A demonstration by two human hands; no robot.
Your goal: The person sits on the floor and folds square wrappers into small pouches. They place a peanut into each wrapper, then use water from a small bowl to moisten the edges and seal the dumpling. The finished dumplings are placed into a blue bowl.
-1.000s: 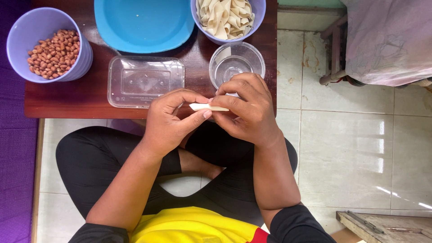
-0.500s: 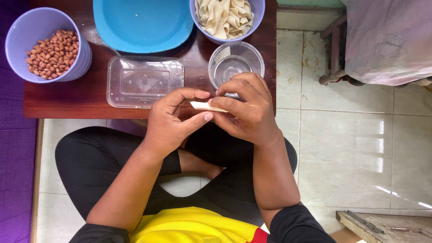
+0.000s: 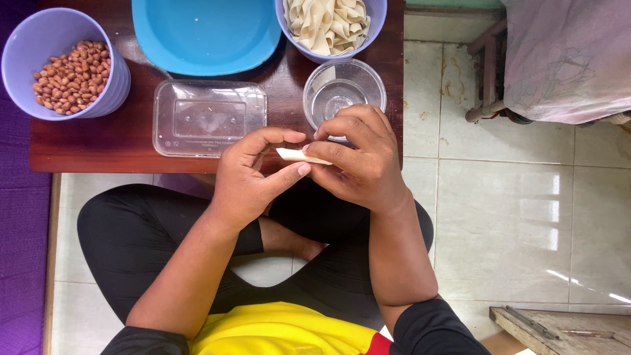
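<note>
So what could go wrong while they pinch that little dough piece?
Both the left hand and right hand pinch the thin pale dough strip, so it might tear or slip onto the floor. The right hand is just over the clear bowl near the table edge; a bump could tip it.
</note>
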